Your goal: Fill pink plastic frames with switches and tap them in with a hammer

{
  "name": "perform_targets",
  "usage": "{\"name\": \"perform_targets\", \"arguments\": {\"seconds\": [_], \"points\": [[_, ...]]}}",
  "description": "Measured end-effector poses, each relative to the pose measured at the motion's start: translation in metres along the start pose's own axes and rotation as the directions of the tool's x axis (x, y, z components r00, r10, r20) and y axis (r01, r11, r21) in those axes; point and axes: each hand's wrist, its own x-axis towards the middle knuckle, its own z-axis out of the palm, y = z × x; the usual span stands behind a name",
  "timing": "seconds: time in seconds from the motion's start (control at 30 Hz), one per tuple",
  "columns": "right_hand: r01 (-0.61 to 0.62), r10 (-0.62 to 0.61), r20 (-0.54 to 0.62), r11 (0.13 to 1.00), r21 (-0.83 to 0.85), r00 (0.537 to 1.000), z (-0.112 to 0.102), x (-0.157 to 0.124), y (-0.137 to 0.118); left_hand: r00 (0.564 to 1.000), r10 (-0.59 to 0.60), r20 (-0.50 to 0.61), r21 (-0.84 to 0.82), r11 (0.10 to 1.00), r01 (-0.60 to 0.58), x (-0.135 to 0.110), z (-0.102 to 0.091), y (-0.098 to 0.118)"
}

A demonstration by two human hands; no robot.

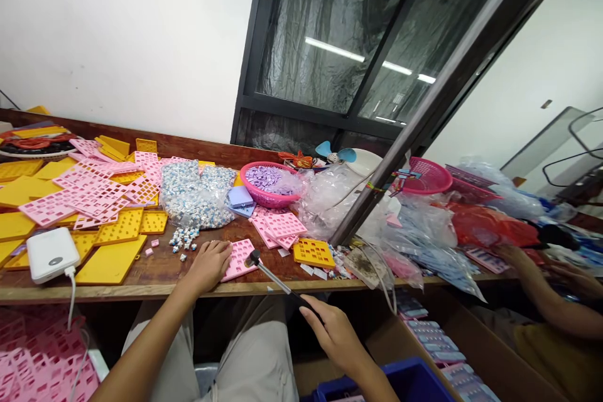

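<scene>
On the table, your left hand touched the pink board (likely light, stiff, best held by its edges), grip unclear; your right hand held the hammer tight.

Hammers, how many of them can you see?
1. The hammer is in the person's right hand, its head over the pink tray that the left hand is touching. Others could be hidden from view.

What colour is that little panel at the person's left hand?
The panel is pink; the head view shows it best.
</scene>
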Motion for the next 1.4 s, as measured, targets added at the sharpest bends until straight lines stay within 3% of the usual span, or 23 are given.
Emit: {"name": "perform_targets", "arguments": {"seconds": [0.2,0.4,0.6,0.73,0.87,0.97,1.07,1.17,1.27,1.4], "points": [[-0.029,0.03,0.016,1.0,-0.005,0.999,-0.007,0.005,-0.006,1.0,-0.024,0.008,0.028,0.999,0.024,0.0,-0.005,0.006],[-0.026,0.054,-0.141,0.98,0.197,0.989,-0.005,0.001,-0.007,0.972,-0.218,0.087,0.057,0.975,0.213,0.023,-0.022,0.018],[0.022,-0.022,0.05,1.0,0.003,0.999,0.008,-0.004,-0.01,0.976,-0.215,0.046,0.061,0.975,0.212,0.03,-0.018,0.025],[0.001,-0.001,0.049,1.0,0.002,0.999,0.011,-0.006,-0.012,0.978,-0.204,0.035,0.072,0.977,0.201,0.025,-0.014,0.024],[-0.049,0.05,0.051,0.998,-0.033,0.997,-0.004,-0.007,-0.01,0.961,-0.274,0.026,0.095,0.958,0.27,0.029,-0.015,0.021],[-0.056,0.061,-0.054,0.994,0.092,0.997,-0.02,-0.01,-0.009,0.948,-0.317,0.043,0.104,0.945,0.311,0.04,-0.016,0.017],[-0.061,0.101,-0.172,0.972,0.228,0.98,-0.02,-0.013,-0.011,0.967,-0.254,0.006,0.081,0.964,0.253,0.057,-0.013,0.014],[-0.073,0.137,-0.227,0.96,0.269,0.964,0.001,-0.013,-0.015,0.998,-0.013,-0.057,0.066,0.998,0.017,0.071,-0.002,0.011],[-0.075,0.099,-0.15,0.985,0.158,0.984,0.024,-0.013,-0.019,0.984,0.174,-0.047,0.048,0.984,-0.172,0.078,0.013,0.005],[-0.048,0.052,-0.042,0.995,0.085,0.998,0.03,-0.012,-0.025,0.976,0.216,-0.016,0.023,0.976,-0.215,0.08,0.026,-0.003]]}}
